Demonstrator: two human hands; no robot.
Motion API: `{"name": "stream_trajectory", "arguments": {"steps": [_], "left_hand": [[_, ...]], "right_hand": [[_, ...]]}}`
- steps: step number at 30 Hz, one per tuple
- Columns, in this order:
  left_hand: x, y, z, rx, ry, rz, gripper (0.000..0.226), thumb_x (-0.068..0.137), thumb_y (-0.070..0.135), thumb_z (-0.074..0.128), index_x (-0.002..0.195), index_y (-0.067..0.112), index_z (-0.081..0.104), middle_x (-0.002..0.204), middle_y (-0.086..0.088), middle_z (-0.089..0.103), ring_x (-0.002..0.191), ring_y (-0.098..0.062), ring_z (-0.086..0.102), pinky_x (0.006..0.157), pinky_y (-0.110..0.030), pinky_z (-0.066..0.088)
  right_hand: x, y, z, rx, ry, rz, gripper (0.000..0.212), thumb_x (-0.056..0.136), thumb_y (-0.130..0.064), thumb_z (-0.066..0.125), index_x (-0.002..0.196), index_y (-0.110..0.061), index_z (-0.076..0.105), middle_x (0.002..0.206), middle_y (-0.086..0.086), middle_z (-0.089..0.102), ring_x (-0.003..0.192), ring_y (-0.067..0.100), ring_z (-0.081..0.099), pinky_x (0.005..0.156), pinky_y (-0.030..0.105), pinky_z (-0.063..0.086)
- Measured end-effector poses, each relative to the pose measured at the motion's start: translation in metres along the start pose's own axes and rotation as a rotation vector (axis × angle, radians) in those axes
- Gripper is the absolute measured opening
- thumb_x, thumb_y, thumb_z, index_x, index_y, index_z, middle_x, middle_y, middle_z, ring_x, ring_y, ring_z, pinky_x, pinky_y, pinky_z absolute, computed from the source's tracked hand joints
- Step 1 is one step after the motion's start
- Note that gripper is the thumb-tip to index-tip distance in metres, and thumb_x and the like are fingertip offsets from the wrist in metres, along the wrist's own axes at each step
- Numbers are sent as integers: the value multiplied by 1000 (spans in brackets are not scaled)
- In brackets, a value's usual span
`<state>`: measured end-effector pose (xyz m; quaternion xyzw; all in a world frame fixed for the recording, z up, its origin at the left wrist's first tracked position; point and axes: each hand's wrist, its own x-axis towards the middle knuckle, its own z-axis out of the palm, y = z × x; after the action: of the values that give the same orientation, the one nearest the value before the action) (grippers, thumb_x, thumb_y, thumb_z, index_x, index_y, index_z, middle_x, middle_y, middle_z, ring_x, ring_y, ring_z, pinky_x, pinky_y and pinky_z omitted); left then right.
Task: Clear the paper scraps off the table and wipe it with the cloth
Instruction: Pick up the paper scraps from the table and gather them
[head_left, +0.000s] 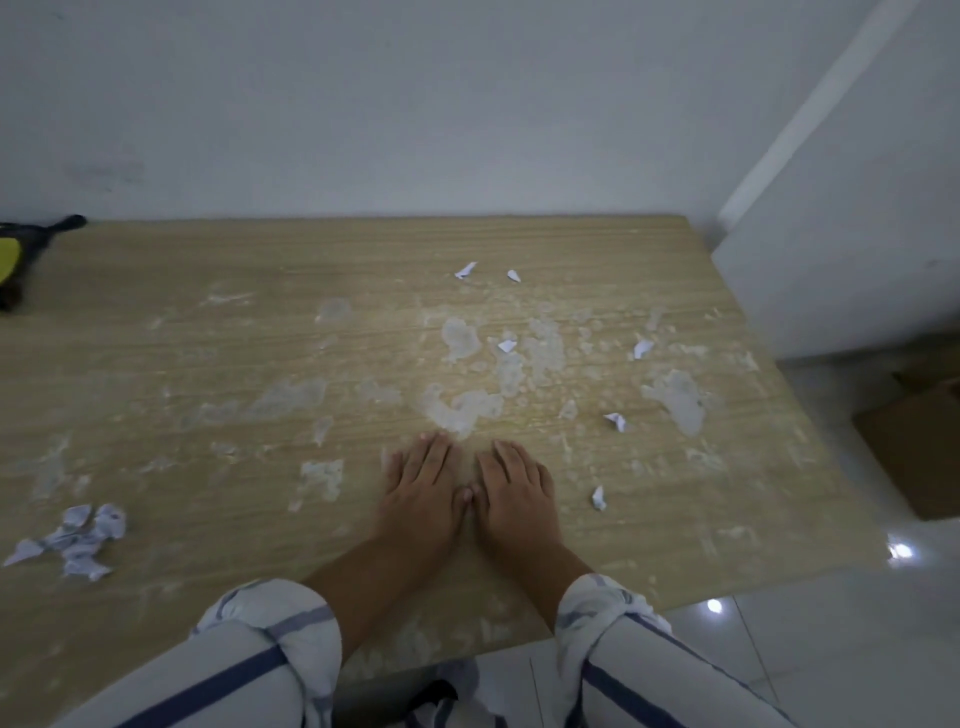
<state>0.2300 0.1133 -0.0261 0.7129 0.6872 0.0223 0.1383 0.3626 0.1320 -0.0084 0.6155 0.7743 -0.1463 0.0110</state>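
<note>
White paper scraps (599, 498) lie loose on the table (208, 322), the nearest at three o'clock just beside the right hand (514, 488), whose grip, like the left hand (423, 486), rests flat, fingers together, empty; a gathered heap (78, 538) sits at nine o'clock, well apart.

Matt wood-grain table (156, 332), perhaps laminate, blotched with whitish residue; crumpled paper scraps (78, 538).

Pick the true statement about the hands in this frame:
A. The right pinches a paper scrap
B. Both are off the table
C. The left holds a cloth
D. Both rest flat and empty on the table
D: the left hand and right hand lie palm-down, side by side on the table, holding nothing.
</note>
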Motion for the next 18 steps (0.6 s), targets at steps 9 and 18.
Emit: {"name": "stream_trajectory", "arguments": {"steps": [9,18], "left_hand": [[27,48,15,15,-1,83,64,86,47,28,132,9,52,141,-10,48,133,-31,41,105,-48,20],[43,67,14,-69,18,155,72,87,50,14,142,8,36,152,-10,30,143,-29,20,111,-42,3]], "right_hand": [[-26,77,-26,85,74,182,41,93,-22,32,131,-18,46,146,7,36,136,31,27,108,48,24],[-18,100,-25,341,135,149,14,75,-2,51,78,-1,64,86,17,62,80,34,57,73,39,51]]}}
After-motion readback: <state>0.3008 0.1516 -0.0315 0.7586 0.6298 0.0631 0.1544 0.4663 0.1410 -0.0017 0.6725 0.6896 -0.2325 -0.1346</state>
